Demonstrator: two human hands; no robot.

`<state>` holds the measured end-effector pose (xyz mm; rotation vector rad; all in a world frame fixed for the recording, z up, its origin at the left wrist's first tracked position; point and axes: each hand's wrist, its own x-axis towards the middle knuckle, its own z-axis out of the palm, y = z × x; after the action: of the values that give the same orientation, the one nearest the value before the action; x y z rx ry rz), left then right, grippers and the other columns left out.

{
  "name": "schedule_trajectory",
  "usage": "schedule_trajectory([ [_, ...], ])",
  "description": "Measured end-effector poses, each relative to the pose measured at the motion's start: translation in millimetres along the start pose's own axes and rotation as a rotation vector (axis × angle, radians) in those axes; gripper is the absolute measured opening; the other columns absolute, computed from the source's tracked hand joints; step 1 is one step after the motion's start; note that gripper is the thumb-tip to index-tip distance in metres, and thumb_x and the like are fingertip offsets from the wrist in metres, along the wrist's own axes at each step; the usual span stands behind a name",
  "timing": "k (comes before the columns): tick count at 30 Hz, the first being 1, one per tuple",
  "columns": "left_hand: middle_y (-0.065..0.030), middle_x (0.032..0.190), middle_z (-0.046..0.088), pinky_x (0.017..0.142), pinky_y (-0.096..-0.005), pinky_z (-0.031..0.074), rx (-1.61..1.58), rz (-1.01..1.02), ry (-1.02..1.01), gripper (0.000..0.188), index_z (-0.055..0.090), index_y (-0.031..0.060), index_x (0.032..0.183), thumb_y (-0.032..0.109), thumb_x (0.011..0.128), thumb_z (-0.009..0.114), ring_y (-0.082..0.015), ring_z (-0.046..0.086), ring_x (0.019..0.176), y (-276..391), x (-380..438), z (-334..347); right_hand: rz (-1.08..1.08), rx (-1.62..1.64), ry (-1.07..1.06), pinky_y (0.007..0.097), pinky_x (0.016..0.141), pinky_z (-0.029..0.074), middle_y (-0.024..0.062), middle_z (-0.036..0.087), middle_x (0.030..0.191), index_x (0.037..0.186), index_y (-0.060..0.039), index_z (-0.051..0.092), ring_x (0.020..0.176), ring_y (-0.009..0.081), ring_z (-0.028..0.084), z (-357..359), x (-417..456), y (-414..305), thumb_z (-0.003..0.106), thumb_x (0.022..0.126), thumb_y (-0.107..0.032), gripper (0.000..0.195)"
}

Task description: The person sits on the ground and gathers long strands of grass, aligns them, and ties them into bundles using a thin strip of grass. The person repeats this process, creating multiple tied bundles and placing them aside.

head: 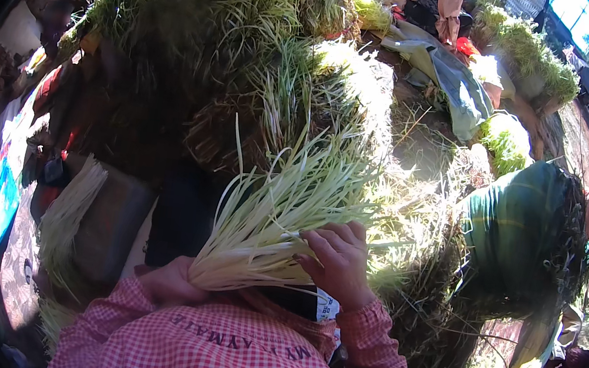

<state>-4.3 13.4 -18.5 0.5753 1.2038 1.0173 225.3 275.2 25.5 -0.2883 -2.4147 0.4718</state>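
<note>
A bundle of pale green, grass-like stalks (277, 226) fans out in front of my chest, its whitish ends gathered at the lower left. My left hand (177, 281) is closed around those ends. On the right side of the bundle, my right hand (338, 254) has its fingers bent against the outer stalks; whether it grips any of them is unclear. Beyond the bundle lies a large heap of similar green stalks (240, 4), partly in deep shadow.
A smaller bunch of pale stalks (70, 210) lies at the left on a dark, box-like object (114, 221). To the right stands a bulky bundle wrapped in dark green cloth (513, 235), beside loose straw (413, 216). Grey-green cloth (448, 73) lies farther back.
</note>
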Motion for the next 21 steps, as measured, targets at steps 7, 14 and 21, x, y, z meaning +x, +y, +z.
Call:
schedule_trajectory([
  [7, -0.0076, 0.129, 0.064, 0.108, -0.033, 0.041, 0.05, -0.014, -0.014, 0.054, 0.057, 0.0008, 0.134, 0.003, 0.082, 0.073, -0.0176, 0.057, 0.121, 16, -2, 19, -0.016, 0.014, 0.166, 0.0416, 0.083, 0.044, 0.0072, 0.069, 0.094, 0.092, -0.0061, 0.069, 0.098, 0.0286, 0.063, -11, 30, 32, 0.077, 0.078, -0.017, 0.019],
  [14, -0.009, 0.131, 0.062, 0.11, -0.0316, 0.039, 0.072, -0.015, -0.013, 0.052, 0.056, 0.0002, 0.135, 0.001, 0.085, 0.072, -0.0174, 0.056, 0.123, 37, -2, 30, 0.089, -0.246, -0.253, 0.0442, 0.091, 0.044, 0.0122, 0.066, 0.105, 0.1, -0.0041, 0.067, 0.11, 0.0334, 0.058, 0, 61, 62, 0.076, 0.081, -0.027, 0.031],
  [21, -0.0108, 0.133, 0.061, 0.112, -0.0316, 0.038, 0.062, -0.012, -0.025, 0.052, 0.054, 0.0007, 0.137, 0.002, 0.087, 0.071, -0.018, 0.055, 0.125, 43, -2, 30, 0.075, -0.05, -0.334, 0.0428, 0.088, 0.045, 0.0085, 0.066, 0.094, 0.092, -0.0048, 0.07, 0.098, 0.0285, 0.06, -6, 68, 65, 0.078, 0.078, -0.023, 0.025],
])
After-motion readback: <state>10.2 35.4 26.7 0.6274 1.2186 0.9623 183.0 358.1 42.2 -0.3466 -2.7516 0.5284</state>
